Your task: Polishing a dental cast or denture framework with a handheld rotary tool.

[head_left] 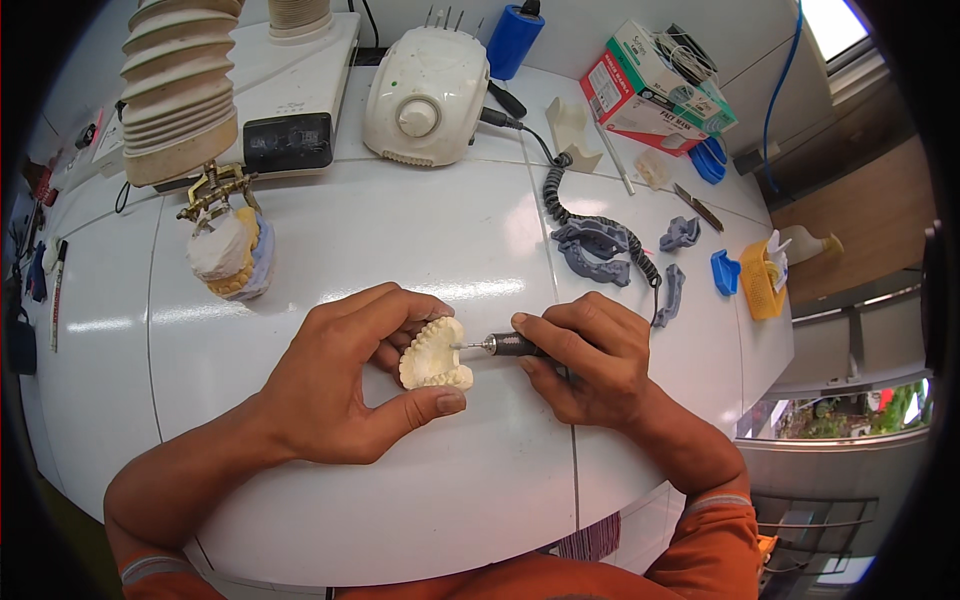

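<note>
My left hand (345, 375) grips a cream-coloured dental arch model (433, 357) between thumb and fingers, its row of teeth turned toward my palm. In my right hand (590, 360) is a black dental handpiece (513, 344), held like a pen. Its thin metal bur points left and reaches the inner, palate side of the model; whether the tip touches cannot be told. A coiled black cord (590, 214) runs from the handpiece side up to a white control unit (428, 97) with a round knob.
Blue-grey dental pieces (592, 250) lie right of centre. An articulator with plaster models (232, 250) stands at left, under a ribbed suction hose (180, 90). Stacked boxes (655, 90), a knife (698, 207), a blue tray (725, 272) and a yellow basket (762, 283) sit at right.
</note>
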`<state>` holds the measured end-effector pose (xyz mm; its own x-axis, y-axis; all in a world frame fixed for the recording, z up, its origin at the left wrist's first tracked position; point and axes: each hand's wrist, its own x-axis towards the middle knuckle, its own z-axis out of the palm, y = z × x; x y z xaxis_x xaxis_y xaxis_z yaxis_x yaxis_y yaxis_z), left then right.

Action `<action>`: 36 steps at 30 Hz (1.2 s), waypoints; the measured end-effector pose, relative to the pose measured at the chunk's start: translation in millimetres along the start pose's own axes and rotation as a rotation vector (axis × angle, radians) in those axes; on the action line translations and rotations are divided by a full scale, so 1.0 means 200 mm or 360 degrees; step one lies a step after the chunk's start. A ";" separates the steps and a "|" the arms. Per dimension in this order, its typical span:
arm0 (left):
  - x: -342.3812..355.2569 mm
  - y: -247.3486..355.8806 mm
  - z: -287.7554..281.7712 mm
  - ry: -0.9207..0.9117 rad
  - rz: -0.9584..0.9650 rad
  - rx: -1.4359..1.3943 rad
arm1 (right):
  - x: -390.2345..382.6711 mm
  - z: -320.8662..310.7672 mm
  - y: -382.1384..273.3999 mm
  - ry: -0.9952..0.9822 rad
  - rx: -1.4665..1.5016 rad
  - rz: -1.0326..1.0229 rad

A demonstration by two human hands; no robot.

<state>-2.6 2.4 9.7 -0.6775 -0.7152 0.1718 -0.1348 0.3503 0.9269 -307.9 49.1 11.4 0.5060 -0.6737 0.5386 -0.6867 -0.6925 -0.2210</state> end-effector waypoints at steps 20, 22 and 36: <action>0.00 -0.01 0.01 0.0026 0.0045 0.0005 | -0.01 0.01 0.01 0.0017 0.0002 0.0001; 0.00 -0.01 0.00 0.0019 0.0059 0.0020 | -0.01 0.01 0.01 0.0029 0.0001 -0.0002; 0.00 -0.01 0.00 0.0023 0.0042 0.0007 | -0.01 0.01 0.01 0.0033 -0.0004 -0.0002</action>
<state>-3.1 1.8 7.0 -0.6703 -0.7143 0.2010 -0.1204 0.3719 0.9204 -309.0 48.7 7.8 0.4960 -0.6671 0.5558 -0.6873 -0.6928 -0.2182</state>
